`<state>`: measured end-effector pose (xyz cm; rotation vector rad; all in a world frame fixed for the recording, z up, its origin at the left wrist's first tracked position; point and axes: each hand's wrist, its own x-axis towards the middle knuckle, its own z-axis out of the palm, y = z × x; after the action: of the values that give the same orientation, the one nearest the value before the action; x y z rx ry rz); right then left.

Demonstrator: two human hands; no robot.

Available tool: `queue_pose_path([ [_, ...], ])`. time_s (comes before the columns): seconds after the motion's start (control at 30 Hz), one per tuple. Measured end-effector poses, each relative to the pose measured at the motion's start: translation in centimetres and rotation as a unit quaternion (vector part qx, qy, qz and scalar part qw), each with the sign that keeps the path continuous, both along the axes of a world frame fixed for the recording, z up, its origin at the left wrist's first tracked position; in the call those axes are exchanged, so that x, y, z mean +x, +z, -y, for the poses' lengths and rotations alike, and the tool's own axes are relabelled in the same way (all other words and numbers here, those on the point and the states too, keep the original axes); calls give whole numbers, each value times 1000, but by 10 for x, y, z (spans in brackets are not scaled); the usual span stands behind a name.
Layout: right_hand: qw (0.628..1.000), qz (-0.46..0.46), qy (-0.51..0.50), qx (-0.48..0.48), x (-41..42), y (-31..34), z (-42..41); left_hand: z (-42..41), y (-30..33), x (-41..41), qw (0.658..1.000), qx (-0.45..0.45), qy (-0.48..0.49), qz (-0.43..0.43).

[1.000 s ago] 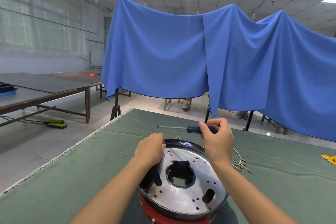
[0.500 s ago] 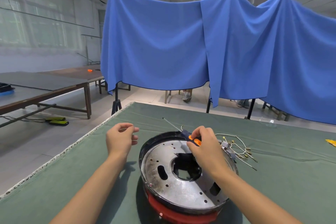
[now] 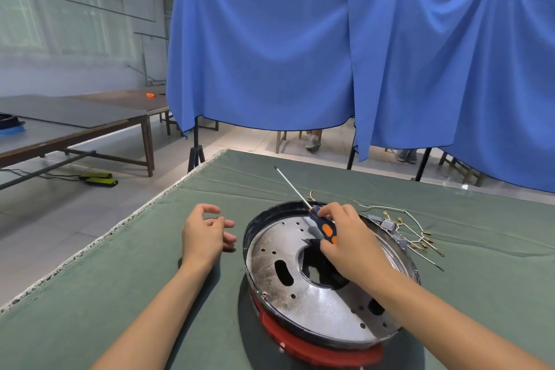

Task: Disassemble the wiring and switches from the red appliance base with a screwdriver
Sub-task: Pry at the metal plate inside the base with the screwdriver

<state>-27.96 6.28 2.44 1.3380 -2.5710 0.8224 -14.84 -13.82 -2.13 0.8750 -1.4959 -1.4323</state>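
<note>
The red appliance base (image 3: 303,345) sits on the green table cover (image 3: 120,294), with a round silver metal plate (image 3: 312,303) full of holes on top. My right hand (image 3: 348,240) holds the dark blue and orange handle of a screwdriver (image 3: 322,222) over the plate, and the shaft points up and away to the left. My left hand (image 3: 205,234) hovers just left of the base with fingers loosely curled, holding nothing I can see. A bundle of white wires with brass terminals and a small grey switch (image 3: 402,228) lies on the cover just right of the base.
The table's left edge (image 3: 99,240) runs diagonally beside my left arm. Blue cloth (image 3: 300,48) hangs on stands behind the table. Long wooden tables (image 3: 75,123) stand to the left. A small clear object (image 3: 459,188) lies at the far right of the cover.
My left hand left the base's rim and moved off to the left. My right hand lowered the screwdriver over the plate, its shaft swinging from sideways to pointing away. The wire bundle came into view.
</note>
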Motion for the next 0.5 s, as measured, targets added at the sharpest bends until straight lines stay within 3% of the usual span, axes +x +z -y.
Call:
queue_pose_path([
  [0.2,1000,19,-3,-8,-2,-1,0,-1,-3,0,1000,-9,7,15],
  [0.4,999,30,-6,-11,-1,0,0,-3,-5,0,980,-134,59,136],
  [0.5,999,43,-8,-14,-1,-1,-1,-3,-4,2,972,-124,92,174],
])
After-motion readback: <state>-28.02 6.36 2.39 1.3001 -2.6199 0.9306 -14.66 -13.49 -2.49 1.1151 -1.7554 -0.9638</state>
